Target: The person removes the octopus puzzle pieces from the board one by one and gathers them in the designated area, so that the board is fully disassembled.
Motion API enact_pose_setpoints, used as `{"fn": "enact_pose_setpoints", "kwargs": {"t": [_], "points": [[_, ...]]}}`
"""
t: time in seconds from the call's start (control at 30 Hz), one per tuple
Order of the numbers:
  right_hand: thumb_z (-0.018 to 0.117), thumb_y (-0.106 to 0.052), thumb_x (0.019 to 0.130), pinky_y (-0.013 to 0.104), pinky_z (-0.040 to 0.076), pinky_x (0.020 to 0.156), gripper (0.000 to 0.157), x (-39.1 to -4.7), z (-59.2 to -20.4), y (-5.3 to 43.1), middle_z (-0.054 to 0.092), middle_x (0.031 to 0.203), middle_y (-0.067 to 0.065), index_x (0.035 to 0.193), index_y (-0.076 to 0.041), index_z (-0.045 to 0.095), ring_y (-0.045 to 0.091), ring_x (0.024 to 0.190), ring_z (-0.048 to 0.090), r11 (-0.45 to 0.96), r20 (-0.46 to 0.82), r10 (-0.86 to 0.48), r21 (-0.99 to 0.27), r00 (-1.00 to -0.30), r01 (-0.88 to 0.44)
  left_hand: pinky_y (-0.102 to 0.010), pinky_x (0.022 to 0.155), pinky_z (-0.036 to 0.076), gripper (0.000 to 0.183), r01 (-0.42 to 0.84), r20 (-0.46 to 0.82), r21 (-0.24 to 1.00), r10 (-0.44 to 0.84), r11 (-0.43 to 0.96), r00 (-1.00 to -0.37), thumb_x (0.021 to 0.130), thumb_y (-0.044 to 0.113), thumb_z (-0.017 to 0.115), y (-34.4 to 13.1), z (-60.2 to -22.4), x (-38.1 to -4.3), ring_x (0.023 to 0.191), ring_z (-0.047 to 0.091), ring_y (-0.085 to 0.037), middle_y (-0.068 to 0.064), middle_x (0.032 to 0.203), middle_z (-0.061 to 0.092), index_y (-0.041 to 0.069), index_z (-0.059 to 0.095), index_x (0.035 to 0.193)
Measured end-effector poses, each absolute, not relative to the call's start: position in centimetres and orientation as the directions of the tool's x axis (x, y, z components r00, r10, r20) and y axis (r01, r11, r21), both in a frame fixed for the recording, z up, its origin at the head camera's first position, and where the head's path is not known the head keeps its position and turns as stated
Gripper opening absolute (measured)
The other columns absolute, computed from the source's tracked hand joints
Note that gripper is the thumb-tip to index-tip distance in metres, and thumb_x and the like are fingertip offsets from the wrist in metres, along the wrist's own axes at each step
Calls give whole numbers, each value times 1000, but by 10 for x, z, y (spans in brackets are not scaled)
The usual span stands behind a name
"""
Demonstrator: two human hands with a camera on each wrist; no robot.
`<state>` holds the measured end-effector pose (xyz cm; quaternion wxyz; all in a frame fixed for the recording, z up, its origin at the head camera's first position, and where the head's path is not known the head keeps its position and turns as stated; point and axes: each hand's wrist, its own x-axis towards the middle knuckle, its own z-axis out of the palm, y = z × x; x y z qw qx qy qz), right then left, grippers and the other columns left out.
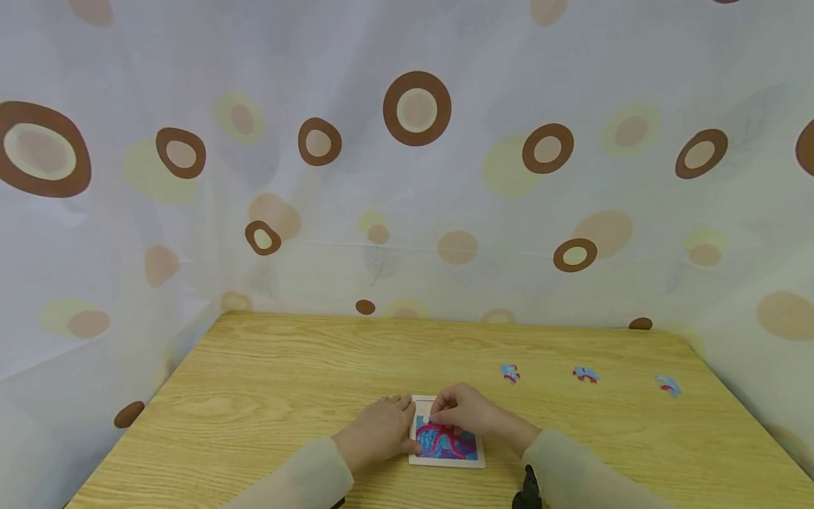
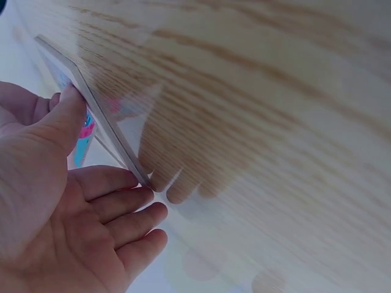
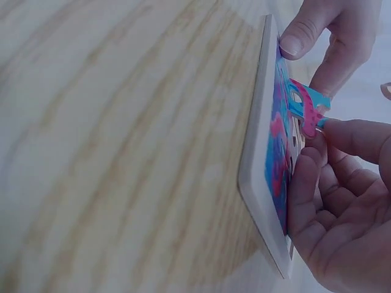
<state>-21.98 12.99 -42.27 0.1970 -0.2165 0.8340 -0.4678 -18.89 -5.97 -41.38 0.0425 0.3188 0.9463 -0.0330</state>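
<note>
Right-hand grip (image 1: 467, 411) is closed, in the head view, over a puzzle tray (image 1: 446, 464) partly filled with fitted pieces (image 1: 463, 447); three loose pieces (image 1: 586, 372) are seen right of the tray. Left wrist: left-hand grip (image 2: 73, 204), straight-fingered, is laid against the tray. Right wrist: a pink-and-blue piece (image 3: 310, 113) is pinched over the tray.

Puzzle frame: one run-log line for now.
left hand: touching puzzle frame | right hand: pinching puzzle piece, tilted, unseated | three loose pieces: on table, right of frame
</note>
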Motion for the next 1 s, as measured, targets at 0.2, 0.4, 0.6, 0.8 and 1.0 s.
{"fn": "enact_pose_setpoints", "kwargs": {"t": [0.2, 0.4, 0.6, 0.8, 1.0], "points": [[60, -10, 90, 28, 51, 55, 12, -225, -425, 136, 54, 70, 2, 86, 1, 62, 13, 64, 52, 415, -163, -539, -905, -826, -92, -33, 99, 37, 70, 597, -96, -18, 593, 802, -800, 81, 53, 58, -58, -414, -189, 120, 46, -22, -9, 132, 50, 2, 53, 129], [60, -14, 90, 28, 53, 58, 16, -229, -427, 148, 57, 75, 5, 91, 2, 62, 15, 65, 55, 339, -194, -529, -941, -826, 4, -33, 100, 37, 71, 597, -95, -12, 594, 802, -799, 81, 54, 59, -58, -414, -189, 120, 46, -22, -10, 132, 50, 1, 53, 129], [60, -15, 90, 26, 47, 53, 18, -229, -419, 183, 60, 76, 8, 92, 2, 63, 15, 60, 52, 333, -130, -504, -941, -854, -53, -33, 101, 36, 72, 601, -100, -21, 597, 799, -796, 82, 55, 57, -57, -415, -188, 121, 45, -23, -10, 133, 48, 1, 51, 130], [59, -18, 91, 27, 44, 54, 20, -226, -415, 227, 60, 76, 5, 92, 1, 63, 15, 64, 49, 423, -126, -446, -902, -886, -85, -32, 101, 35, 72, 604, -97, -25, 599, 797, -795, 82, 54, 57, -58, -416, -188, 122, 45, -23, -10, 133, 48, 1, 51, 130], [55, -14, 93, 24, 37, 49, 20, -219, -414, 259, 49, 66, 2, 87, 5, 61, 12, 56, 40, 454, -140, -488, -884, -861, -114, -33, 100, 36, 71, 606, -81, -10, 603, 796, -794, 81, 53, 59, -59, -416, -188, 121, 46, -24, -11, 132, 49, 0, 52, 128]]}}
